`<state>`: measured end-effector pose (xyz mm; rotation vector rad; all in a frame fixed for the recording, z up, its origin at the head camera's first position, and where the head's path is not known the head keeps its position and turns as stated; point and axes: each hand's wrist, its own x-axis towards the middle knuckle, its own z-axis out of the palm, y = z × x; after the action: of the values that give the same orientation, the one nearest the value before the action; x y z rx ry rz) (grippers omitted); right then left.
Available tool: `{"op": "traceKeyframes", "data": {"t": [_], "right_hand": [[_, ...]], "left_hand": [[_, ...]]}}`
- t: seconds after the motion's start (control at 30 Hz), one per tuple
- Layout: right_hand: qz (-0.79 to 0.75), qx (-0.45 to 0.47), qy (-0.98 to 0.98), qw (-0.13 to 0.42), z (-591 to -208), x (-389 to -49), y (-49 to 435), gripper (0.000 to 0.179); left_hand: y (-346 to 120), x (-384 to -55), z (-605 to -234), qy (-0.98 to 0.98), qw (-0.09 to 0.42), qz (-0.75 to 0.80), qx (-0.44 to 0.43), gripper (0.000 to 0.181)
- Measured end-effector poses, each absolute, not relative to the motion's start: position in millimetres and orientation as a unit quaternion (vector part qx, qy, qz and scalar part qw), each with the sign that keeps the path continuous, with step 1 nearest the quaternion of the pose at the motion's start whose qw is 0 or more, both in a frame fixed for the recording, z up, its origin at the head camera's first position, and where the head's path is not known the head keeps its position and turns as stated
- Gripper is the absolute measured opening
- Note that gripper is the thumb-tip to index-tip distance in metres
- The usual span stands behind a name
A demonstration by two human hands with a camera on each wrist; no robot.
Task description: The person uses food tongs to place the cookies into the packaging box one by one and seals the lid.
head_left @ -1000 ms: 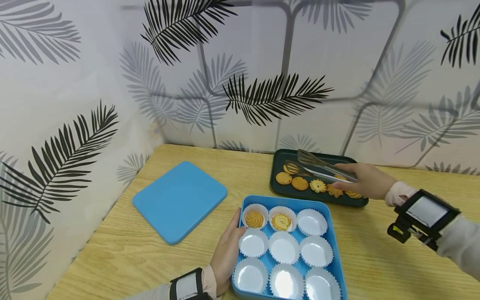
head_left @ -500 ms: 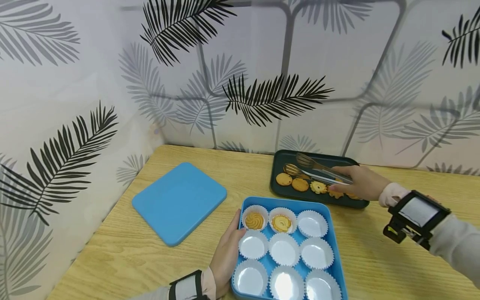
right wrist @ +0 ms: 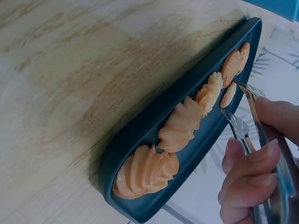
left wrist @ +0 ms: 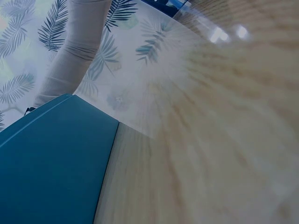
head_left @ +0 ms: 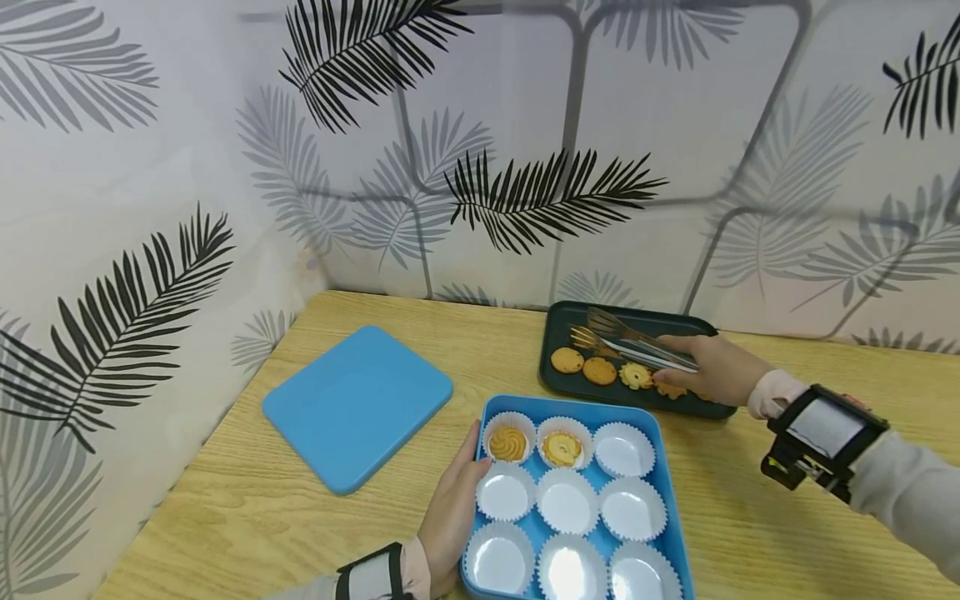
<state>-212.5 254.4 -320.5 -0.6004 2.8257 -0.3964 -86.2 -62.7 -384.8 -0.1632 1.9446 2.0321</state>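
Observation:
My right hand (head_left: 716,367) holds metal serving tongs (head_left: 637,346) over the dark green tray (head_left: 637,400) at the back. In the right wrist view the tongs' two slotted tips stand apart on either side of a flat round cookie (right wrist: 228,95). Ridged piped cookies (right wrist: 181,123) lie along the tray nearer the camera. My left hand (head_left: 448,517) grips the left side of a blue box (head_left: 675,500), thumb at its rim. White paper cups fill the box; a swirl cookie (head_left: 507,443) and a flower-shaped cookie (head_left: 562,447) sit in two back cups.
A blue lid (head_left: 358,407) lies flat on the wooden table (head_left: 247,500), left of the box. Behind the table hangs a leaf-patterned cloth (head_left: 510,108). The box's outer wall (left wrist: 51,168) stands close in the left wrist view.
My right hand has shifted slightly left along the tray with the tongs, whose tips have sunk a little among the cookies. My left hand and the box stay in place.

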Motion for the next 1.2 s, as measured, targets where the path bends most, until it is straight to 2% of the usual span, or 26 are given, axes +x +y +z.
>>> {"op": "traceKeyframes", "data": {"t": [0.53, 1.2], "right_hand": [[-0.165, -0.21, 0.959, 0.096, -321.3, -204.6, 267.0, 0.067], [-0.158, -0.244, 0.956, 0.047, -288.2, -145.3, 283.1, 0.063]], "left_hand": [[-62.1, -88.7, -386.2, 0.672, 0.177, 0.717, -0.058, 0.059], [-62.5, -88.4, -385.4, 0.667, 0.179, 0.721, -0.055, 0.058]]}}
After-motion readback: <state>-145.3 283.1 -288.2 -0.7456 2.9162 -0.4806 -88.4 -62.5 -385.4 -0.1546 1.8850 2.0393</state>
